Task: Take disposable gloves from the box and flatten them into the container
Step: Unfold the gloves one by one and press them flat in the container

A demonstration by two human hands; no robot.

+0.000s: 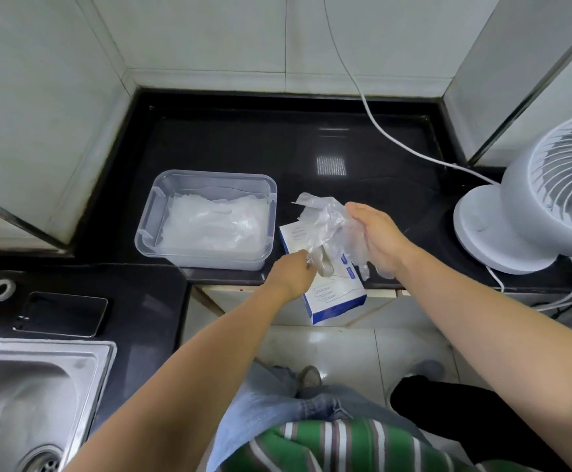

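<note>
1 view, my head camera: wide-angle, aimed forward and steeply down over the black countertop (243,148), near left hand (289,277) and right hand (376,236).

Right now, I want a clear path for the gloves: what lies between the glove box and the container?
Head view: only a narrow strip of bare black counter separates the glove box from the container.

No lettering is legible from my remote view. The white-and-blue glove box (337,296), overhanging the edge of the desk (243,144), carries 2 small blue tags (350,273) and outline drawings of gloves. Their print is too small and blurred for me to read.
</note>
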